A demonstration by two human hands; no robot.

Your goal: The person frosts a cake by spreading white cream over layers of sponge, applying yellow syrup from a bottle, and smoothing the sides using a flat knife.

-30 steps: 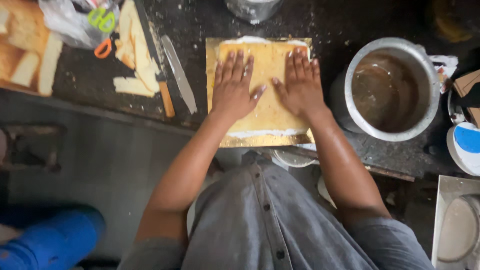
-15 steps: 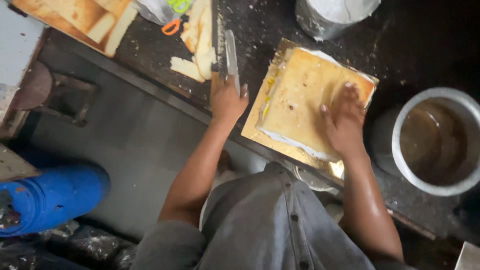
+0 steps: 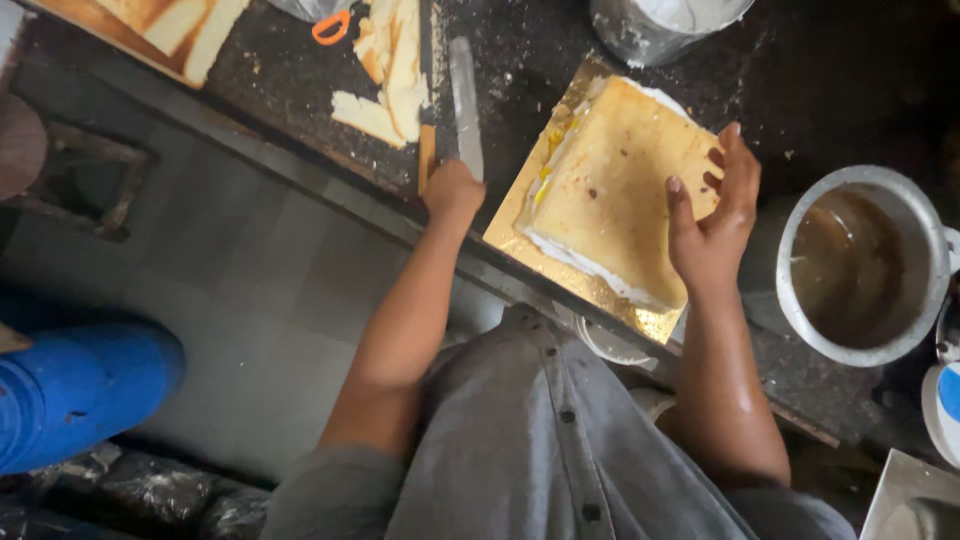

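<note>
The cake (image 3: 615, 190), a square slab of yellow sponge with white cream showing along its near edges, lies on a gold board (image 3: 590, 290) on the dark counter (image 3: 820, 90). The right hand (image 3: 712, 225) rests on the cake's right edge, fingers spread and flat against the sponge, gripping nothing. To the left of that hand, past the cake and board, the left hand (image 3: 453, 190) is closed round the handle of a knife (image 3: 464, 105); the long pale blade runs away from the fist toward the far side of the counter. Just left of the fist lies a second knife (image 3: 427, 100), its wooden handle close to the knuckles and its dark blade parallel to the first.

Beyond that, further left of the left hand, lie sponge trimmings (image 3: 385, 70), with orange scissor handles (image 3: 330, 27) just past them and cut sponge slabs (image 3: 170, 25) on a board at the far left corner. To the right of the right hand stands a metal pot (image 3: 865, 265) holding brown liquid. Above the cake, away from both hands, stands a metal tub (image 3: 665, 25) of white cream. Below the counter, left of the left arm, a blue drum (image 3: 80, 390) lies on the grey tiled floor (image 3: 250, 280).
</note>
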